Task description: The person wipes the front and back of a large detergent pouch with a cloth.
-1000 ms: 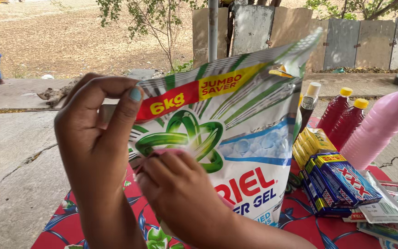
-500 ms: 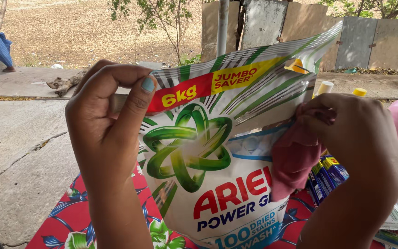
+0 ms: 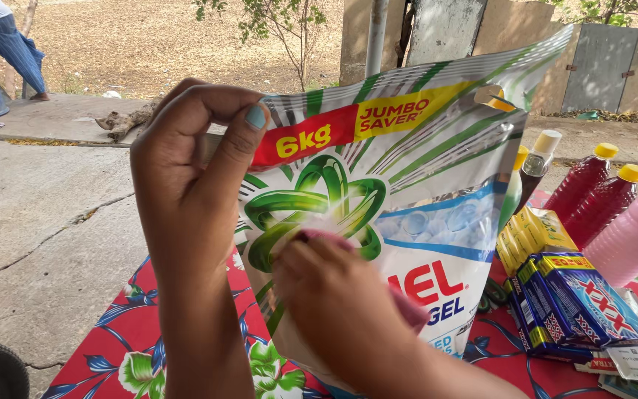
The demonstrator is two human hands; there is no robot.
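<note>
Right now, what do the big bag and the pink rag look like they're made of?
The detergent bag looks like glossy printed plastic film: it shines and creases where the left hand pinches its top corner. The pink rag, pressed to it under the right hand, looks like soft matte cloth; little of it shows.

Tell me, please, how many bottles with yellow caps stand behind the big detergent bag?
3 are visible: two dark red bottles stand side by side at right, and one green bottle peeks out at the detergent bag's right edge. The bag may hide more.
</note>
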